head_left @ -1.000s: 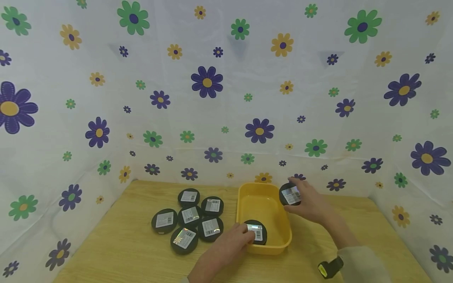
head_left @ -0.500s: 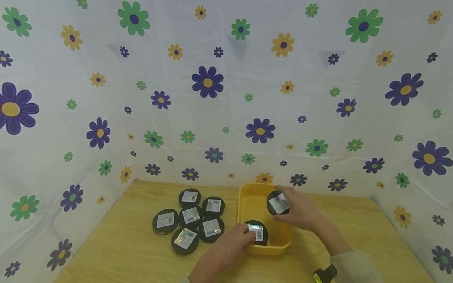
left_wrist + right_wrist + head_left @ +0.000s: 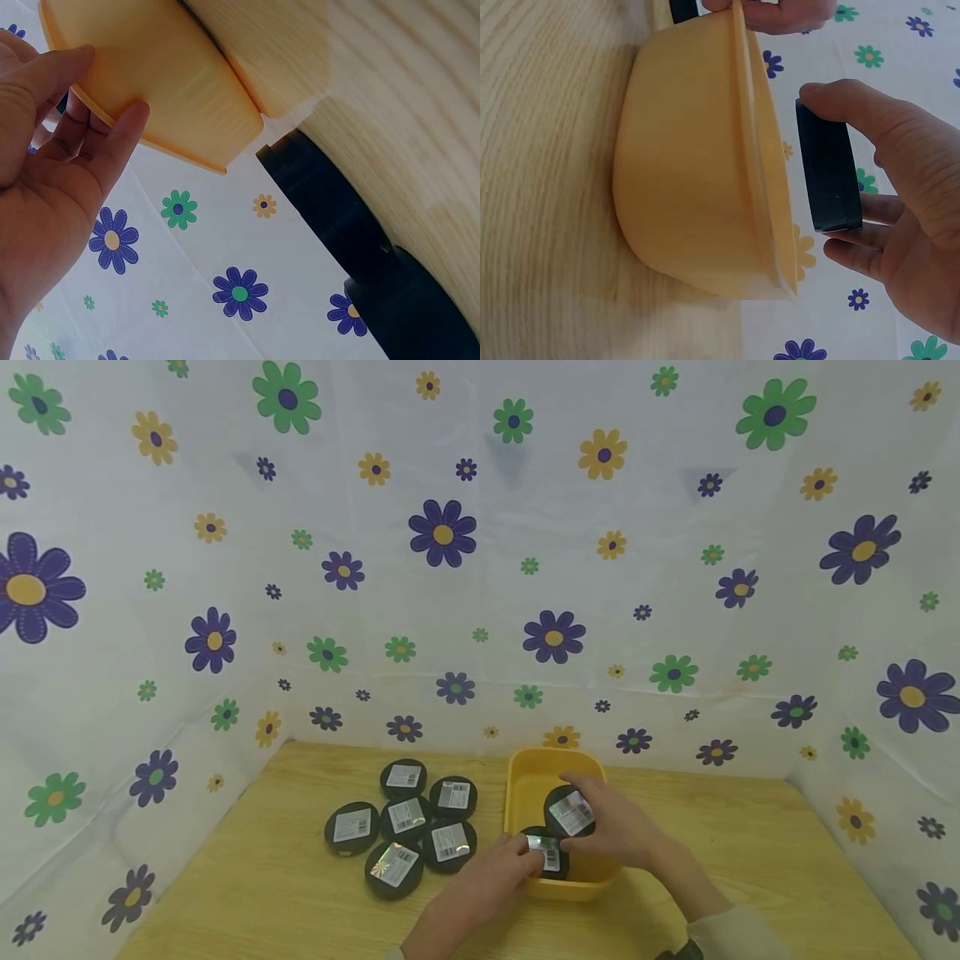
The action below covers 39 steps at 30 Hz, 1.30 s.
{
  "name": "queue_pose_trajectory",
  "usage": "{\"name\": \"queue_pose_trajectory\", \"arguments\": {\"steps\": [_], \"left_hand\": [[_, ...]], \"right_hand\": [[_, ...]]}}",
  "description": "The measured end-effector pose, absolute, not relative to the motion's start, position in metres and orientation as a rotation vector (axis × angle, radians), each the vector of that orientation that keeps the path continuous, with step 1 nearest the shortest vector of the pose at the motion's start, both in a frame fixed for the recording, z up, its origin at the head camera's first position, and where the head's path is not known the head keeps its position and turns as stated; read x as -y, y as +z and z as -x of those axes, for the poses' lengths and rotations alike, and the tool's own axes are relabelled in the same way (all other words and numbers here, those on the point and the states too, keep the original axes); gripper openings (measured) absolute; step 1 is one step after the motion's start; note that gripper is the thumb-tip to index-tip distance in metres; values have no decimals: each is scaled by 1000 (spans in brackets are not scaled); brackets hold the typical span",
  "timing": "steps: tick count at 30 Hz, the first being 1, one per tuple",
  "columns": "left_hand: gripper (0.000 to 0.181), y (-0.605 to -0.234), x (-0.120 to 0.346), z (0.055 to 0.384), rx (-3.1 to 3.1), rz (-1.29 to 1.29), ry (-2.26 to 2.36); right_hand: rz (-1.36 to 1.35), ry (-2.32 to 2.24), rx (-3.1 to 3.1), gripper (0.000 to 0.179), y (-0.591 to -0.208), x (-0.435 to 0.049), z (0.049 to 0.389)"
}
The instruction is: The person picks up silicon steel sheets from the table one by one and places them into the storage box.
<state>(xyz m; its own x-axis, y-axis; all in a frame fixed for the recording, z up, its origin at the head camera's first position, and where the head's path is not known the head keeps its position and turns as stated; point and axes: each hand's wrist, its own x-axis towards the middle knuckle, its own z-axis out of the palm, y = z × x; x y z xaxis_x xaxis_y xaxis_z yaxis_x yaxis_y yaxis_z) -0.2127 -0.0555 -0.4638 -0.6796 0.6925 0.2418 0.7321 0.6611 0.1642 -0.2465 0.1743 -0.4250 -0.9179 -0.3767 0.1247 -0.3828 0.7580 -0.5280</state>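
light: muted, diffuse | rainbow glare: disc label [image 3: 393,865] | faint shadows: tabletop [image 3: 787,868] | wrist views: slightly soft

Labels [image 3: 450,842]: print too small to read.
Disc [image 3: 553,858] beside left hand [image 3: 498,870]: partly covered by that hand.
Wrist device [image 3: 684,952]: cut by head view's lower edge.

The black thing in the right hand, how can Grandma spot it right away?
On the wooden table, find the yellow plastic tub. Over it, the right hand grips a round black container with a barcode label. Six similar containers lie left of the tub and another container is by the left hand, but only this one is in the right hand.
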Motion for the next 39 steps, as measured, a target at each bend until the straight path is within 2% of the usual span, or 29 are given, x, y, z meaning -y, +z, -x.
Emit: {"name": "queue_pose_trajectory", "arguments": {"steps": [16, 39], "left_hand": [[18, -462, 55, 211, 2700, 1164, -369], [17, -467, 55, 215, 2671, 1170, -384]], "right_hand": [[-797, 867, 2998, 89, -438, -168, 238], [-868, 915, 2964, 87, -449, -160, 242]]}}
